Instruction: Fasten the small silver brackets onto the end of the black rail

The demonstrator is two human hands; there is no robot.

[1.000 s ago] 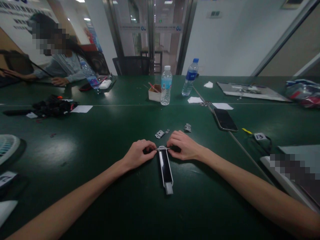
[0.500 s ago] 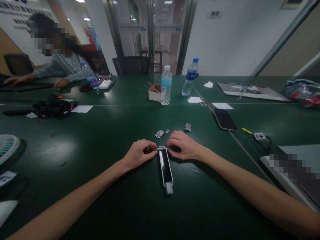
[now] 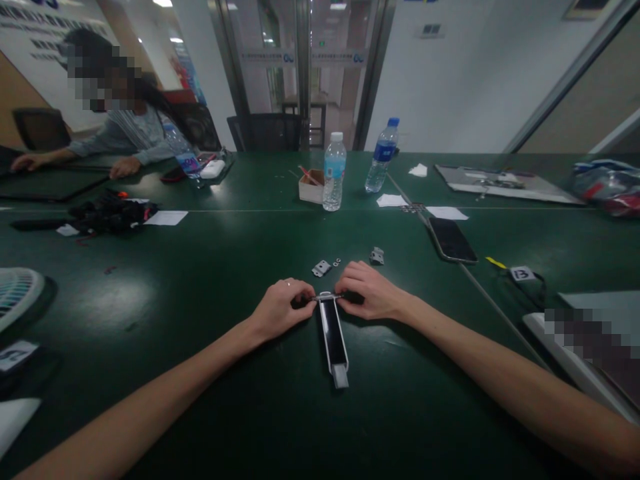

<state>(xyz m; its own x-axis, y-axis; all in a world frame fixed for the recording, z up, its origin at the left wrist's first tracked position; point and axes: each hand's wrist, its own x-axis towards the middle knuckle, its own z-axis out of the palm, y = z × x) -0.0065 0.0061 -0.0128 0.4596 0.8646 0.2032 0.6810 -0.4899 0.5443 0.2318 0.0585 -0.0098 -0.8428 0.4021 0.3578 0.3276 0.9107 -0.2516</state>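
A long, narrow black-and-silver metal part (image 3: pixel 333 339) lies on the green table (image 3: pixel 210 300), pointing toward me. My left hand (image 3: pixel 281 308) pinches its far end from the left, fingers curled shut. My right hand (image 3: pixel 371 291) pinches the same end from the right, fingers also closed. Just beyond my hands lie a small metal bracket (image 3: pixel 321 268), tiny washers (image 3: pixel 337 261) and another small metal piece (image 3: pixel 377 255).
Two water bottles (image 3: pixel 334 171) and a small box (image 3: pixel 311 187) stand mid-table. A phone (image 3: pixel 453 240) lies to the right, a tagged cable (image 3: pixel 523 275) beyond it. A fan (image 3: pixel 17 293) sits at the left edge. Another person (image 3: pixel 117 127) sits at the far left.
My hands stay pinched on the part's far end. The view has shifted slightly. The other person's arms have moved a little.
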